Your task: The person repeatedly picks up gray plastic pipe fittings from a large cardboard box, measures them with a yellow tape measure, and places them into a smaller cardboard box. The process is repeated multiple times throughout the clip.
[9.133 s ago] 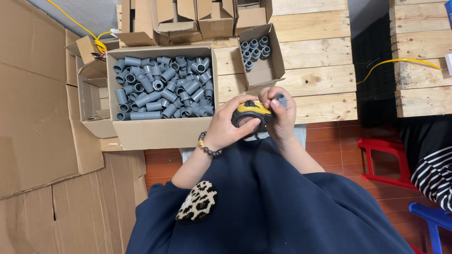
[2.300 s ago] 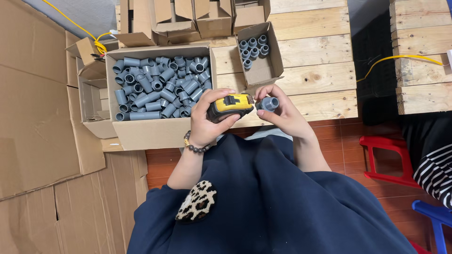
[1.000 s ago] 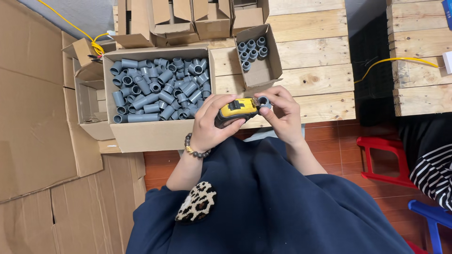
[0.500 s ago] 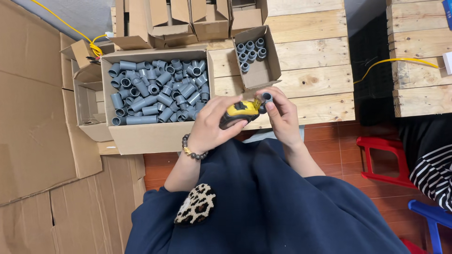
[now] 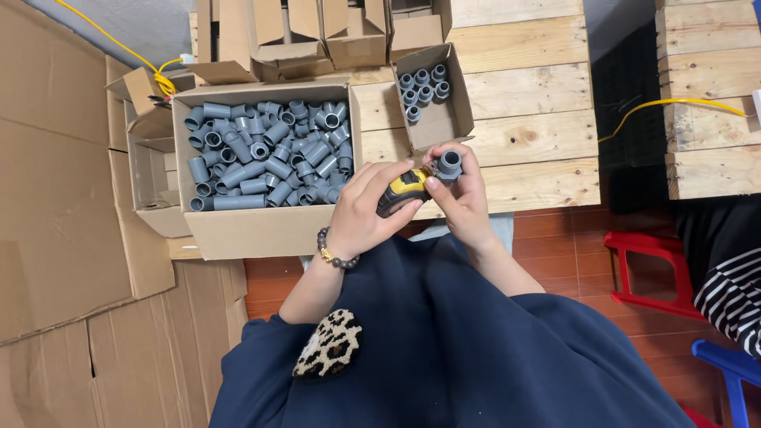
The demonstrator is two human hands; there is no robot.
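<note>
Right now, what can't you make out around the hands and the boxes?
Head view only:
- Yellow tool: mostly covered by the left hand, so its kind is unclear.
- Grey fitting: its lower end is hidden by the right hand.
- Big box: the top fittings hide how deep the pile goes.
- Small box: fittings too small to tell apart.
- Top boxes: cut off by the edge.

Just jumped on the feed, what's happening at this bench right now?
A seated person holds a yellow-and-black handheld tool in the left hand and a grey pipe fitting in the right hand, tool and fitting pressed together. To the left sits a large cardboard box full of loose grey fittings. A smaller open box on the wooden pallet table holds a few fittings stood upright in rows.
</note>
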